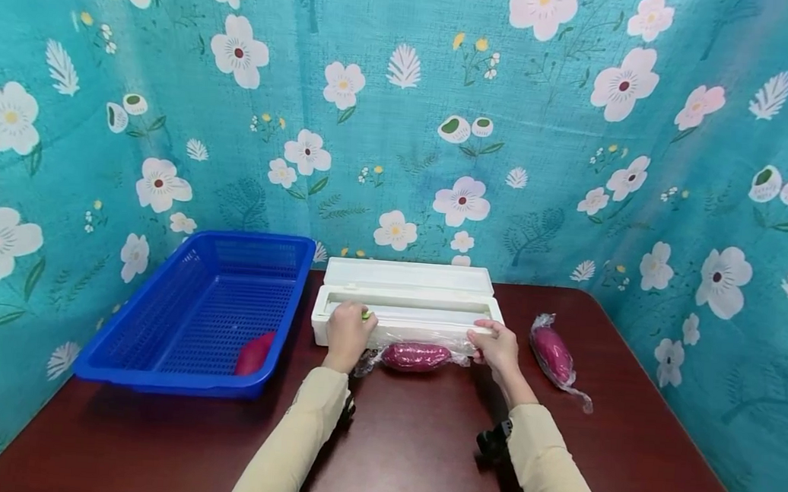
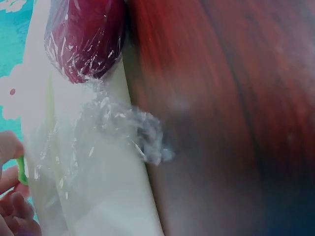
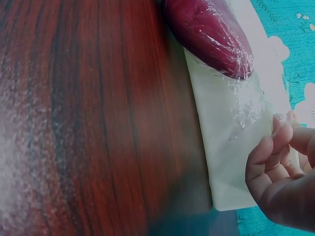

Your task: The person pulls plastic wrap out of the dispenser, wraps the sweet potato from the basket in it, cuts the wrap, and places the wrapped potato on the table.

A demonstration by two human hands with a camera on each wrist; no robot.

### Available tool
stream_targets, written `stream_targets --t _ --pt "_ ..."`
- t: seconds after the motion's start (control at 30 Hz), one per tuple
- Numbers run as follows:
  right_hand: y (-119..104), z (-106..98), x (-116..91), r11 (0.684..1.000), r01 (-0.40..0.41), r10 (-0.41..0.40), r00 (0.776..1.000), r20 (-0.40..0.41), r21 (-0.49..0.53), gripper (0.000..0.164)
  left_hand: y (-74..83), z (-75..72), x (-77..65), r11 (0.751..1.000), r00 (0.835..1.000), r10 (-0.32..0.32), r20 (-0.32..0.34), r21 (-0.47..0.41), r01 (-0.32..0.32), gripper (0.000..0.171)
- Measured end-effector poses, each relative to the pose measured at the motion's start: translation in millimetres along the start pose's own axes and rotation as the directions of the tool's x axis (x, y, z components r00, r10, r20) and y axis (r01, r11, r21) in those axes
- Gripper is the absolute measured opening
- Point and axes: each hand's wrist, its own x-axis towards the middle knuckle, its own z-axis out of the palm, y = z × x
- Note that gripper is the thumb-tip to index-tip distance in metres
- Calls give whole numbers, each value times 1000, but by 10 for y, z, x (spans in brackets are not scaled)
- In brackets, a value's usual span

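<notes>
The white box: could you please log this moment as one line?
left hand: pinches green piece; right hand: pinches clear film; white box: wrapped item in front; blue basket: red item inside

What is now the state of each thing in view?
White box: lid open
Blue basket: upright
Red item in basket: partly hidden, apparently unwrapped
Front red item: wrapped in clear film
Right red item: wrapped, film ends twisted
Left hand: pinching a green piece
Right hand: pinching clear film

Floral curtain (image 1: 389, 124) behind dark table (image 1: 414, 453)
</notes>
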Motion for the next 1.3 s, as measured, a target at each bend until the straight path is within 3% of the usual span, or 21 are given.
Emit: stream_targets --t 0.1,0.27,0.47,0.67,0.9,1.13,1.3 --pt "-2 -18 -7 1000 0 0 1000 4 -3 29 -26 -24 -15 999 1000 -25 -12 27 25 13" --pt "-17 6 -15 1000 1 -1 1000 12 -13 29 -124 -68 -36 988 991 -98 -90 111 108 29" --pt "-33 6 -21 1000 -1 1 1000 0 -13 29 -174 -86 -39 986 984 -165 -59 13 166 31" --pt "-47 -5 -28 1000 -5 5 1000 7 -7 30 -226 -101 -36 984 982 -177 -68 -7 177 20" --pt "-41 -51 -28 1000 -8 8 1000 0 -2 30 -267 -91 -59 994 989 -107 -99 -9 106 16" --pt "-18 -63 -40 999 -32 32 999 25 21 31 -330 -101 -109 994 979 -95 -179 27 102 18" --pt "-40 -81 -77 999 -6 2 994 110 32 41 -280 -194 -79 987 988 -129 -81 86 136 13"
